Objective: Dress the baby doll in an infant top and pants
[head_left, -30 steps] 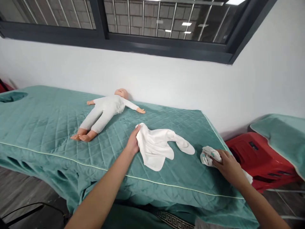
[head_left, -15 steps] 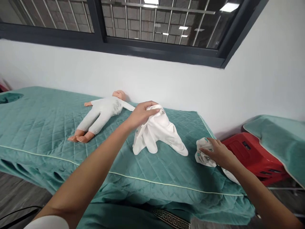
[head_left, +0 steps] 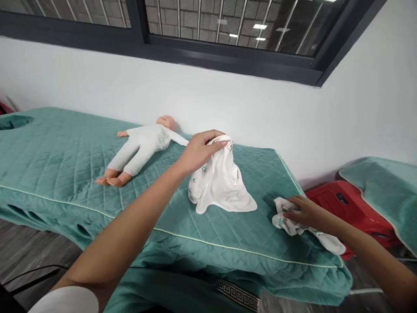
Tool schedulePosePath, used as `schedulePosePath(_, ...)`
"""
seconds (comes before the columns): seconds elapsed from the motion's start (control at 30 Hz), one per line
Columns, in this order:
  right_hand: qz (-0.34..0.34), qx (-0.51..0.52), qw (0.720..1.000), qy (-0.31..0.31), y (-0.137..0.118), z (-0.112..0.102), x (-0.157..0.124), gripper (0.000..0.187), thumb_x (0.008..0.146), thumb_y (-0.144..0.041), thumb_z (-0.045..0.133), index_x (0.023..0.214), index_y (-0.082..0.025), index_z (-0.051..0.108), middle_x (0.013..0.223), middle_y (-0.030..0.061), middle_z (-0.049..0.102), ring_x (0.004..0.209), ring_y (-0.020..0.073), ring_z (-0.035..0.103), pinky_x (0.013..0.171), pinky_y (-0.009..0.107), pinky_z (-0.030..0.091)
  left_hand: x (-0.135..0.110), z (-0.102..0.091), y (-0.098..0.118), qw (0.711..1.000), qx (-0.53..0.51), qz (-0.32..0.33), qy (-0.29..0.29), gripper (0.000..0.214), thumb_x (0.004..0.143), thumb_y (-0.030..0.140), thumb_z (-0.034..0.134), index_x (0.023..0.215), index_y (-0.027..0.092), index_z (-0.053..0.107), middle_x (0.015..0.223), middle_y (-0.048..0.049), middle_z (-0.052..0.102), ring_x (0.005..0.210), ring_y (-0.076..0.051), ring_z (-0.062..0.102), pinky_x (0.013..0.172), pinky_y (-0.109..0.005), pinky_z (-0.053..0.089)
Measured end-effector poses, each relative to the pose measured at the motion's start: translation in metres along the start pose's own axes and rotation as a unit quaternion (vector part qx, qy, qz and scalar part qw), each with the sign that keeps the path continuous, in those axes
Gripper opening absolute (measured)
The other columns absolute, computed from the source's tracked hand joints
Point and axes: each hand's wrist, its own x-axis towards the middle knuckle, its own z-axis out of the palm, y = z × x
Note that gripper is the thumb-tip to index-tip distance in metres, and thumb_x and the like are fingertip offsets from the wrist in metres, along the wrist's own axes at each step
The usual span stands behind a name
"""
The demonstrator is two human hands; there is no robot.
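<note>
The doll (head_left: 146,141) lies on the bed (head_left: 65,150). Right of it, my left hand (head_left: 201,150) pinches a garment (head_left: 224,184) by its top edge, not laid flat; farther right, my right hand (head_left: 306,211) curls round a bunched, unspread cloth (head_left: 287,225).

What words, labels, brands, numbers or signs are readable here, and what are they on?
None can be read.
White baby garment in the left hand: small mark by its top edge, too small.
Window: faint mark at lower right, too small.
Red plastic stool: dark patch, too blurred.
</note>
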Motion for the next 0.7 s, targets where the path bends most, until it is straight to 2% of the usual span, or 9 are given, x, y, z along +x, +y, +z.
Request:
schedulePosePath(0.03,-0.014,0.013,0.999,-0.033,-0.013,-0.003,0.001,0.049,0.069,-0.054,0.076,0.107,-0.023,0.072,0.114,0.0111,0.071,0.097,0.0285,0.068,0.085,0.039,0.056,0.001,0.002,0.001,1.000,0.004,0.005,-0.012,0.023,0.089,0.039,0.066,0.093,0.018,0.074,0.099,-0.0047,0.074,0.093,-0.020,0.065,0.082,-0.028,0.048)
schedulePosePath(0.1,-0.069,0.064,0.995,-0.033,-0.052,-0.010,0.008,0.061,0.079,-0.054,0.072,0.133,-0.028,0.060,0.142,0.0102,0.058,0.127,0.0310,0.058,0.107,0.045,0.048,0.004,0.008,0.009,0.999,0.007,0.019,-0.049,0.021,0.089,0.037,0.066,0.094,0.018,0.074,0.102,-0.0052,0.074,0.095,-0.020,0.065,0.084,-0.029,0.048)
schedulePosePath(0.17,-0.147,0.160,0.976,-0.019,-0.105,-0.020,0.019,0.061,0.086,-0.050,0.068,0.142,-0.033,0.052,0.147,0.0063,0.054,0.135,0.0278,0.052,0.112,0.046,0.044,0.007,0.016,0.024,0.995,0.003,0.039,-0.093,0.018,0.089,0.033,0.065,0.095,0.019,0.075,0.104,-0.0052,0.074,0.098,-0.020,0.066,0.087,-0.030,0.048)
schedulePosePath(0.27,-0.261,0.291,0.920,0.026,-0.184,-0.035,0.038,0.053,0.084,-0.043,0.072,0.133,-0.029,0.060,0.136,0.0056,0.062,0.123,0.0250,0.060,0.104,0.042,0.050,0.009,0.024,0.049,0.988,0.000,0.062,-0.138,0.013,0.088,0.025,0.065,0.093,0.021,0.077,0.100,-0.0032,0.075,0.097,-0.020,0.067,0.089,-0.031,0.048)
schedulePosePath(0.37,-0.273,0.255,0.926,0.061,-0.229,-0.052,0.054,0.028,0.085,-0.035,0.068,0.109,-0.021,0.071,0.102,0.0024,0.072,0.094,0.0210,0.066,0.082,0.034,0.053,0.011,0.020,0.064,0.991,0.029,0.071,-0.112,0.011,0.086,0.021,0.065,0.087,0.022,0.076,0.091,-0.0005,0.074,0.096,-0.020,0.067,0.088,-0.032,0.048)
schedulePosePath(0.47,-0.225,0.117,0.954,0.160,-0.236,-0.070,0.063,0.019,0.083,-0.025,0.062,0.098,-0.020,0.073,0.078,-0.0005,0.067,0.076,0.0180,0.062,0.073,0.032,0.048,0.012,0.003,0.059,0.984,0.153,0.080,-0.043,0.014,0.088,0.023,0.061,0.090,0.023,0.075,0.091,0.0000,0.072,0.099,-0.022,0.066,0.088,-0.033,0.046)
schedulePosePath(0.53,-0.189,0.028,0.960,0.203,-0.228,-0.080,0.064,0.023,0.082,-0.022,0.060,0.101,-0.021,0.073,0.075,-0.0002,0.066,0.073,0.0191,0.061,0.072,0.033,0.047,0.011,-0.011,0.047,0.956,0.283,0.077,-0.003,0.016,0.088,0.022,0.058,0.095,0.024,0.073,0.092,-0.0017,0.071,0.100,-0.025,0.065,0.086,-0.035,0.045)
schedulePosePath(0.63,-0.159,-0.057,0.964,0.206,-0.211,-0.085,0.059,0.032,0.082,-0.021,0.054,0.108,-0.023,0.071,0.084,0.0027,0.070,0.076,0.0226,0.062,0.072,0.035,0.046,0.005,-0.027,0.025,0.891,0.448,0.060,0.038,0.023,0.084,0.017,0.055,0.101,0.023,0.070,0.095,-0.0059,0.069,0.100,-0.028,0.064,0.082,-0.038,0.044)
schedulePosePath(0.7,-0.154,-0.098,0.964,0.193,-0.200,-0.083,0.053,0.032,0.084,-0.022,0.049,0.107,-0.023,0.071,0.093,0.0046,0.072,0.082,0.0247,0.063,0.072,0.035,0.045,-0.002,-0.034,0.013,0.864,0.497,0.052,0.057,0.027,0.082,0.015,0.054,0.103,0.023,0.069,0.101,-0.0083,0.069,0.101,-0.029,0.063,0.080,-0.038,0.044)
